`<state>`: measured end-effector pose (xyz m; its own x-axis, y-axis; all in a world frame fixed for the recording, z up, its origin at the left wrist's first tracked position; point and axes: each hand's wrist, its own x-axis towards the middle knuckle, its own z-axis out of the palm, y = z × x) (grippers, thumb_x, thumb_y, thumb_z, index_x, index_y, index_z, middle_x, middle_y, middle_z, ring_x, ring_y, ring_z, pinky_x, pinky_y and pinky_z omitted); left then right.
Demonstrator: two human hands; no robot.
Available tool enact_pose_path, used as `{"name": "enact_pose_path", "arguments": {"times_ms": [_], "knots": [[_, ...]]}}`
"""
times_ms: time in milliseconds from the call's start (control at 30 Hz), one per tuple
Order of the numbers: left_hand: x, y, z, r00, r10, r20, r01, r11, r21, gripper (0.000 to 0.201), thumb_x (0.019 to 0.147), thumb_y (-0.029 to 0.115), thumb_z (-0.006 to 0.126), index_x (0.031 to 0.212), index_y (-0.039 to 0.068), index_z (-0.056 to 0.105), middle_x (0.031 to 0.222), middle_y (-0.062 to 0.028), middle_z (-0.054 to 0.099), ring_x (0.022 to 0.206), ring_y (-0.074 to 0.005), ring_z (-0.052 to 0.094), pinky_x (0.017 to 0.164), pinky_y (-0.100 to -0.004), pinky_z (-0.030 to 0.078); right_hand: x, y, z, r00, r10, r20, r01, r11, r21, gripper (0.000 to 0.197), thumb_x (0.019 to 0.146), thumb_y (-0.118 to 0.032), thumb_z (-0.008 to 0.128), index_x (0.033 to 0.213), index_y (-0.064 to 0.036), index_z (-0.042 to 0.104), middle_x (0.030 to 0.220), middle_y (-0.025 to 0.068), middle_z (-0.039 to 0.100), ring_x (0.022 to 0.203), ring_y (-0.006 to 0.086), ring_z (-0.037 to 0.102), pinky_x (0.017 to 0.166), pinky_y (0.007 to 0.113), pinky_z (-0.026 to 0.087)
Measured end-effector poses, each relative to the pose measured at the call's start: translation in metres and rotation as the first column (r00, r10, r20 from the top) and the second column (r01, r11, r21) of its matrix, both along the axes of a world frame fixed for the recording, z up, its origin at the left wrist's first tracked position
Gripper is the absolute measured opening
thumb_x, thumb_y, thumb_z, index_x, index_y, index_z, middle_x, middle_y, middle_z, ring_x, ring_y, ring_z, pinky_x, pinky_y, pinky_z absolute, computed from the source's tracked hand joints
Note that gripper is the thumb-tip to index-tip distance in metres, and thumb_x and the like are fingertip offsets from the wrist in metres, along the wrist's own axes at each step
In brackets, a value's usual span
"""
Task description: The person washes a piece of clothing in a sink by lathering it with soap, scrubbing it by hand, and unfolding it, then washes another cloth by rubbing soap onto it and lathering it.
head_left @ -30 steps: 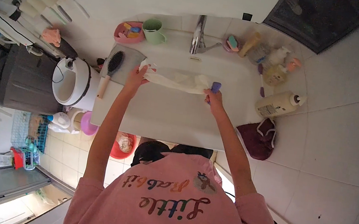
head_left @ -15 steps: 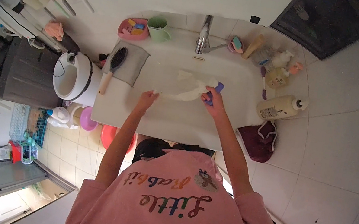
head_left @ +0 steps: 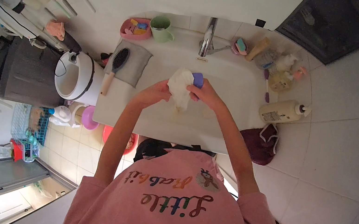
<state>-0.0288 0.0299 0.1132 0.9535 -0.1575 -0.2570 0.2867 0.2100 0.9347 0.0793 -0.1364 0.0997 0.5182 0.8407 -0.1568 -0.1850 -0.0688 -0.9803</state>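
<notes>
Over the white sink (head_left: 150, 117), I hold up a limp white cloth (head_left: 180, 86), shaped rather like a sock. My left hand (head_left: 156, 95) pinches its left edge, fingers closed. My right hand (head_left: 206, 93) is closed around a purple-blue block (head_left: 198, 80), perhaps a bar of soap, which lies against the cloth's right side. The right thumb and fingers also press on the cloth. Its lower tip hangs toward the basin floor. Behind it, the chrome faucet (head_left: 207, 39) stands at the back of the sink.
On the left ledge a hairbrush (head_left: 120, 60) lies on a grey cloth (head_left: 138, 61). Behind are a pink soap tray (head_left: 136, 30) and a green mug (head_left: 160, 29). Along the right stand several bottles, including a cream pump bottle (head_left: 280, 111), beside a maroon fabric item (head_left: 259, 143).
My hands have come closer together and the cloth, stretched sideways before, now hangs bunched between them. The purple-blue block has moved left with my right hand, against the cloth.
</notes>
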Motion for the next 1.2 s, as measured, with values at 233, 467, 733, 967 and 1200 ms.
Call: {"name": "enact_pose_path", "arguments": {"times_ms": [233,467,733,967,1200], "knots": [[0.01,0.021,0.031,0.958,0.277,0.069,-0.286,0.928,0.238,0.027,0.08,0.023,0.05,0.097,0.002,0.052,0.081,0.0006,0.052,0.079,-0.0062,0.046,0.071,-0.0194,0.036,-0.001,0.009,0.045,0.943,-0.089,0.321,0.139,0.981,-0.135,0.023,0.074,-0.022,0.058,0.085,-0.0024,0.056,0.057,-0.0009,0.049,0.047,0.0055,0.041,0.041,0.022,0.035],[0.017,0.023,0.112,0.866,0.363,0.345,-0.471,0.826,0.311,0.026,0.083,0.022,0.045,0.098,0.001,0.051,0.076,-0.0003,0.051,0.075,-0.0068,0.049,0.067,-0.0208,0.044,0.014,0.009,0.08,0.938,-0.166,0.306,0.193,0.98,-0.058,0.027,0.071,-0.024,0.061,0.087,-0.0025,0.057,0.058,-0.0027,0.049,0.048,0.0058,0.041,0.043,0.022,0.036],[0.036,0.026,0.178,0.837,0.231,0.496,-0.428,0.84,0.332,0.027,0.084,0.024,0.043,0.098,0.002,0.05,0.073,-0.0004,0.05,0.068,-0.0076,0.05,0.06,-0.0216,0.045,0.032,0.008,0.105,0.87,-0.081,0.487,0.08,0.997,0.024,0.029,0.066,-0.024,0.066,0.083,-0.0044,0.054,0.068,-0.003,0.049,0.061,0.0053,0.042,0.055,0.02,0.037],[0.048,0.025,0.202,0.896,0.148,0.42,-0.324,0.863,0.388,0.026,0.085,0.025,0.042,0.1,0.006,0.05,0.071,0.0044,0.048,0.056,-0.0006,0.042,0.047,-0.0142,0.034,0.025,0.026,0.113,0.964,-0.2,0.175,0.156,0.959,0.237,0.031,0.064,-0.022,0.069,0.083,-0.0037,0.052,0.07,-0.0032,0.048,0.061,0.0058,0.044,0.054,0.02,0.038],[0.041,0.008,0.226,0.934,0.092,0.345,-0.252,0.855,0.453,0.027,0.084,0.029,0.043,0.099,0.008,0.05,0.079,0.0036,0.05,0.068,-0.0021,0.046,0.058,-0.0164,0.039,0.027,0.036,0.153,0.832,-0.477,0.285,0.361,0.854,0.375,0.03,0.063,-0.021,0.069,0.081,-0.0028,0.054,0.07,-0.0023,0.051,0.061,0.0058,0.045,0.056,0.021,0.039]]}}
